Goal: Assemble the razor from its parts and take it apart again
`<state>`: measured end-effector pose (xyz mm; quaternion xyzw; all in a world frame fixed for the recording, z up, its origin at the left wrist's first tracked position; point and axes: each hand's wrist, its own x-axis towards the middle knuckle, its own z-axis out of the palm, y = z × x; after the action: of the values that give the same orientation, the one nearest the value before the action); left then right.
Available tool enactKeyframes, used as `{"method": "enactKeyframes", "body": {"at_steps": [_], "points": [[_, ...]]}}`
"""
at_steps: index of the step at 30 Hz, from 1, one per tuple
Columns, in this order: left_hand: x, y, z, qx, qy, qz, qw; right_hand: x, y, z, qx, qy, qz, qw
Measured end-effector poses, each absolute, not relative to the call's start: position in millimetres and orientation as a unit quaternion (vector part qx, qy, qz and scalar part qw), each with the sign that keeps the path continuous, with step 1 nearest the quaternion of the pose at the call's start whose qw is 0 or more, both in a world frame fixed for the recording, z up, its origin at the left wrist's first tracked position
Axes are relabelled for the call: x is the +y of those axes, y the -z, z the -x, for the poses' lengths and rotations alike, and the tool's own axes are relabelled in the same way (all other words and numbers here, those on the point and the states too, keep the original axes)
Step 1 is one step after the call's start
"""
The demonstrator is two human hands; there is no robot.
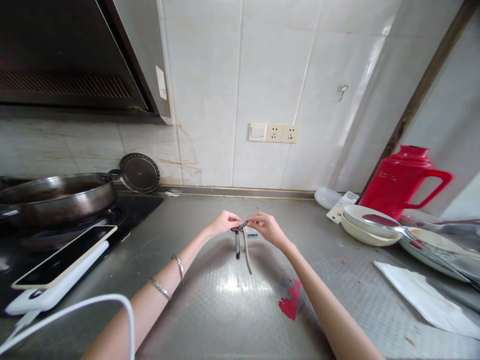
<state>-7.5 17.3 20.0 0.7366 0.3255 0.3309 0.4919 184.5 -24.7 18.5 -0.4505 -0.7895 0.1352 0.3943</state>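
Note:
Both of my hands meet over the middle of the grey metal counter (210, 310), fingers pinched on a small dark green strip (242, 226). My left hand (225, 223) has its fingertips at the strip's left end, and my right hand (265, 226) pinches the right end. Just below the fingers lie a thin black item (237, 245) and a pale cord or strap (247, 251) that curves toward me. Another small greenish piece (252, 235) shows under my right hand. What exactly these small parts are is too small to tell.
At the left, a pan (63, 197) sits on the stove, with a phone (67, 255) on a white device and a white cable (93, 298) nearby. At the right are a red thermos (393, 182), bowls (365, 232) and white paper (423, 297). A red patch (290, 302) marks the counter.

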Motion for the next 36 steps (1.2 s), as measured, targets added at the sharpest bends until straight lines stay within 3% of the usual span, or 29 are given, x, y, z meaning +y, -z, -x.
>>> {"method": "enactKeyframes", "body": {"at_steps": [19,29,36], "points": [[31.4,-4.7,19.0,0.434,-0.352,-0.703,0.439,6.0,34.2,-229.8,-0.758,-0.13,0.522,0.369],[33.1,-3.9,19.5,0.438,-0.351,-0.701,0.44,6.6,34.6,-221.1,-0.747,-0.133,0.52,0.392],[34.4,-2.3,19.5,0.432,-0.354,-0.702,0.442,2.1,32.0,-220.4,-0.77,-0.101,0.544,0.318]]}}
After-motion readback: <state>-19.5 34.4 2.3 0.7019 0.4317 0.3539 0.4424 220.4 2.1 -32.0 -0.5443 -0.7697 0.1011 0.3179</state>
